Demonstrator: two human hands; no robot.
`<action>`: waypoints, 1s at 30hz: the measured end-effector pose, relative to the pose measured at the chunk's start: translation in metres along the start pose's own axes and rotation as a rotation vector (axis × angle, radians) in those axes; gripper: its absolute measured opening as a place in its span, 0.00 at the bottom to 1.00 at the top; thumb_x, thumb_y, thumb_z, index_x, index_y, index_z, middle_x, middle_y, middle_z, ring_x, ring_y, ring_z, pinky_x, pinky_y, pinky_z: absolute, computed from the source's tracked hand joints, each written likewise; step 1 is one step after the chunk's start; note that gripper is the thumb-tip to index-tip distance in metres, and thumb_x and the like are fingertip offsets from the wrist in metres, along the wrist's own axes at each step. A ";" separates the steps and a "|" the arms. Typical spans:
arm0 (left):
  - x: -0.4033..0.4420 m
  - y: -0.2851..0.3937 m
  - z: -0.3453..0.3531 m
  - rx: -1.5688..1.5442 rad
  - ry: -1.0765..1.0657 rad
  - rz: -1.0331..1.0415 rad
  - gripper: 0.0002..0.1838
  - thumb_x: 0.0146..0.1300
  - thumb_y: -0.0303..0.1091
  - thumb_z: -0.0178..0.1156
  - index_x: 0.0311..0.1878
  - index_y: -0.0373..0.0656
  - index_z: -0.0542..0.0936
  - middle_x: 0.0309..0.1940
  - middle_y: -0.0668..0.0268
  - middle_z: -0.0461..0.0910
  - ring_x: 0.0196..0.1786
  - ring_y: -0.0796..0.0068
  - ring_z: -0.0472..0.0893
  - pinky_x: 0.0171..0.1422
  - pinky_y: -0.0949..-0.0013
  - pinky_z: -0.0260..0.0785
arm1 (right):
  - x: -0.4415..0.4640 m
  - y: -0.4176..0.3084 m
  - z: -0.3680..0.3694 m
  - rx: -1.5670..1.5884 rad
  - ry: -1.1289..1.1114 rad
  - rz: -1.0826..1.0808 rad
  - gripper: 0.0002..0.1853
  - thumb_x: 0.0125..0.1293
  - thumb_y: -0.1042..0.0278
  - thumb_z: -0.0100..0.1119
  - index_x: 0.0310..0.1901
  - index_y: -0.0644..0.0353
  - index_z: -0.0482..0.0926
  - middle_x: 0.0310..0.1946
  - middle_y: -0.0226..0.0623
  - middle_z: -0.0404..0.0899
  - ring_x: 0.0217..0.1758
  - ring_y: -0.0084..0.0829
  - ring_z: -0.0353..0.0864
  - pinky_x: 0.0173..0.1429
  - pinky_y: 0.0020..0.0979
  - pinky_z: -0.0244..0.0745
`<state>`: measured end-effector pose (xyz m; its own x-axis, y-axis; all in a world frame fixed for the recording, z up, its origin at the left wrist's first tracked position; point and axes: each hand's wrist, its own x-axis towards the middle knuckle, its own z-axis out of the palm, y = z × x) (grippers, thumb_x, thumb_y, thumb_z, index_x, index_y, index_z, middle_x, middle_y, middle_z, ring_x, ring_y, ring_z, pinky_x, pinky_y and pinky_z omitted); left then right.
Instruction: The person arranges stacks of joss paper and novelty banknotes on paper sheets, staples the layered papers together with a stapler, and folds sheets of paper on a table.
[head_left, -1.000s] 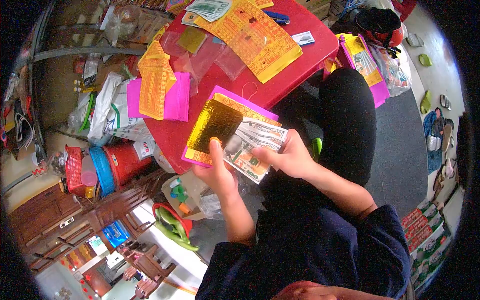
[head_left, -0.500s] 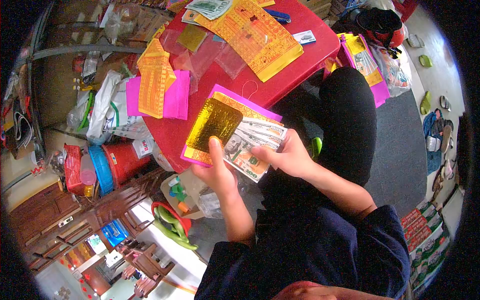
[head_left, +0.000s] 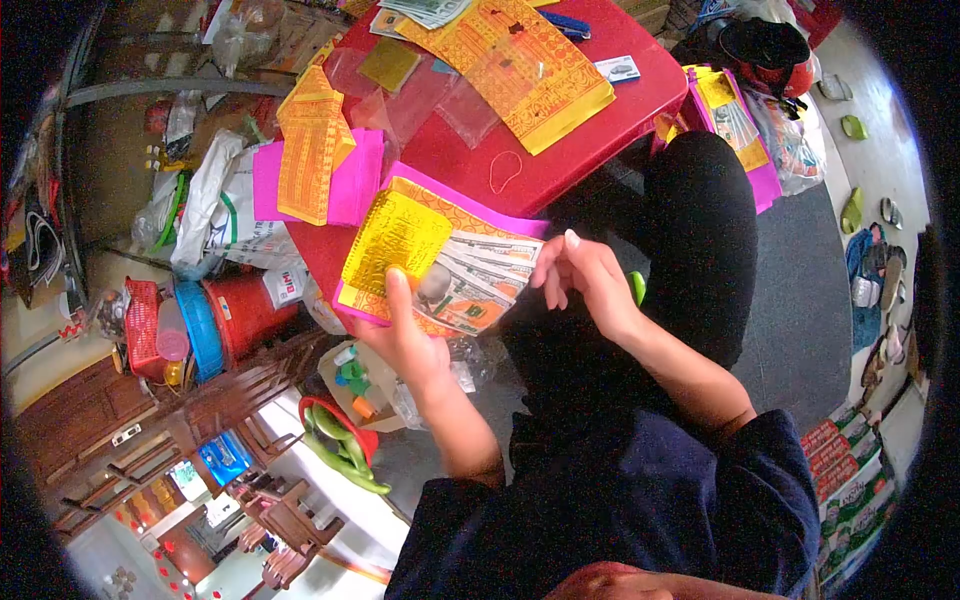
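My left hand (head_left: 408, 335) is closed on a layered paper bundle, thumb on top. Its layers are a pink sheet (head_left: 470, 203), an orange-patterned yellow sheet (head_left: 462, 222), a shiny gold foil square (head_left: 396, 240) and fanned hundred-dollar-style notes (head_left: 480, 285). Just off the right ends of the notes is my right hand (head_left: 590, 280), with nothing in it and its fingers loosely bent and apart. A thin rubber band (head_left: 506, 172) lies on the red table (head_left: 570, 160) beyond the bundle.
On the table lie patterned yellow papers (head_left: 530, 85), a folded patterned paper (head_left: 308, 150) over pink sheets (head_left: 362, 170), clear plastic sleeves (head_left: 470, 118) and more notes (head_left: 425, 10). Finished-looking bundles (head_left: 735, 125) sit to the right. A red basket (head_left: 365, 445) holds green vegetables.
My right hand has let go of the notes and drawn back slightly right. The bundle in my left hand has shifted left and tilted, so the foil looks brighter.
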<state>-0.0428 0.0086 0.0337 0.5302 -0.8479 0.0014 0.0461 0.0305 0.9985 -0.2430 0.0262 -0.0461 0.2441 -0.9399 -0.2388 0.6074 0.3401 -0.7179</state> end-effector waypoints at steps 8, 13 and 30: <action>-0.001 0.015 -0.023 0.049 -0.365 -0.169 0.26 0.68 0.25 0.67 0.67 0.37 0.73 0.61 0.58 0.80 0.61 0.65 0.81 0.68 0.59 0.72 | 0.003 -0.053 0.002 -0.338 0.026 -0.247 0.18 0.76 0.60 0.59 0.57 0.65 0.80 0.46 0.31 0.85 0.49 0.22 0.82 0.57 0.28 0.78; -0.011 0.019 0.000 0.359 -0.501 -0.037 0.11 0.66 0.33 0.73 0.41 0.34 0.87 0.31 0.72 0.87 0.33 0.82 0.82 0.41 0.71 0.74 | 0.001 -0.067 0.012 -0.357 -0.185 0.062 0.17 0.71 0.62 0.68 0.53 0.67 0.85 0.41 0.29 0.88 0.44 0.17 0.82 0.51 0.26 0.79; -0.038 -0.028 -0.046 0.022 -0.192 -0.053 0.13 0.66 0.25 0.70 0.52 0.34 0.83 0.46 0.67 0.86 0.47 0.77 0.83 0.54 0.68 0.76 | 0.064 -0.151 0.033 -1.234 -0.129 -0.256 0.16 0.72 0.57 0.67 0.47 0.63 0.87 0.40 0.41 0.90 0.42 0.30 0.89 0.48 0.36 0.83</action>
<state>-0.0256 0.0641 0.0032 0.3561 -0.9335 -0.0430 0.0500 -0.0269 0.9984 -0.2940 -0.0842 0.0685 0.3385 -0.9409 0.0116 -0.4418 -0.1698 -0.8809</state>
